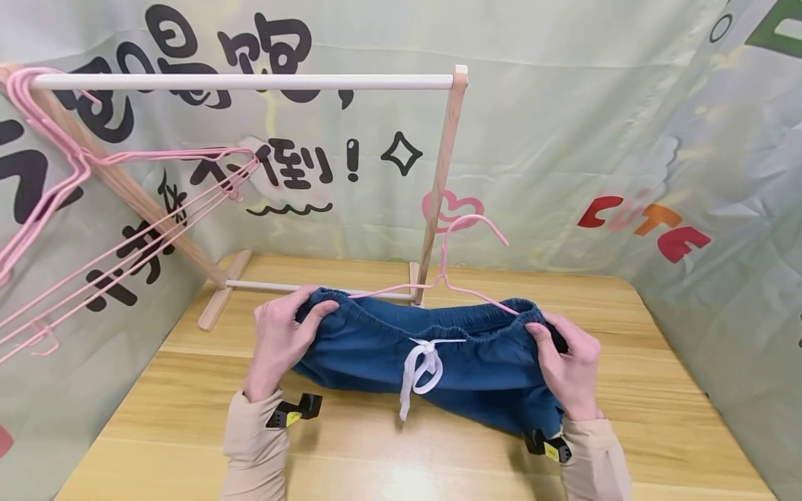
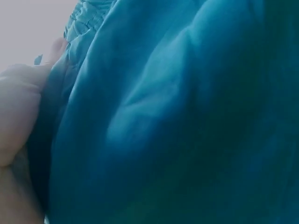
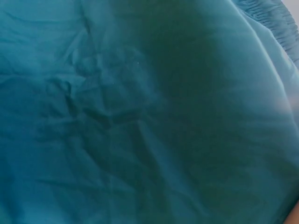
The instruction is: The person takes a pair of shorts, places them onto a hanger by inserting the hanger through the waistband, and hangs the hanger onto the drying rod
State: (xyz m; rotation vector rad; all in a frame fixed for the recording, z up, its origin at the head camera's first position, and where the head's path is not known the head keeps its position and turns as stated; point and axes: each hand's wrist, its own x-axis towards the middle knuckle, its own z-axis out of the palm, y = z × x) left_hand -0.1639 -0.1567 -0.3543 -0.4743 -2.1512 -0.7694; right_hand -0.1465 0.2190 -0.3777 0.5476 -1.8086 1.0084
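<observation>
Blue shorts with an elastic waistband and a white drawstring tied in a bow are held up above the table. My left hand pinches the waistband's left end, thumb on the front. At the other end my right hand grips the waistband the same way. A pink hanger stands in the waist opening, its hook upward and its lower part hidden inside the shorts. Blue cloth fills most of the left wrist view, and the same cloth covers nearly all of the right wrist view.
Behind the shorts stands a wooden rack with a white top rail and a right post. Several pink hangers hang at the rail's left end. A printed curtain backs the wooden table.
</observation>
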